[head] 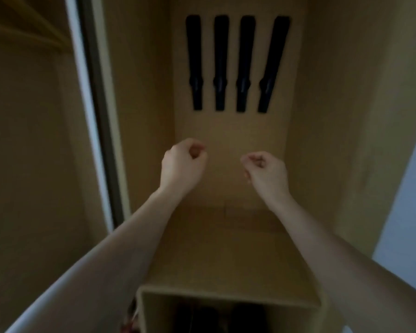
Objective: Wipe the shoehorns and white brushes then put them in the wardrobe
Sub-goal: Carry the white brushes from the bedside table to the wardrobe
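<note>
L hand [183,162] curled, empty, R hand [265,170] curled, empty

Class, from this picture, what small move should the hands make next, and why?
Probably draw both hands out to fetch a white brush. Four black shoehorns already sit in the wardrobe, the left hand and right hand are curled on nothing, and no white brush shows.

I count four black shoehorns [194,61] in one wardrobe [322,140]. Two bare hands are in my feed, the left hand [183,164] and the right hand [265,171]. Two dark shapes [247,318] below are too blurred to name.
</note>
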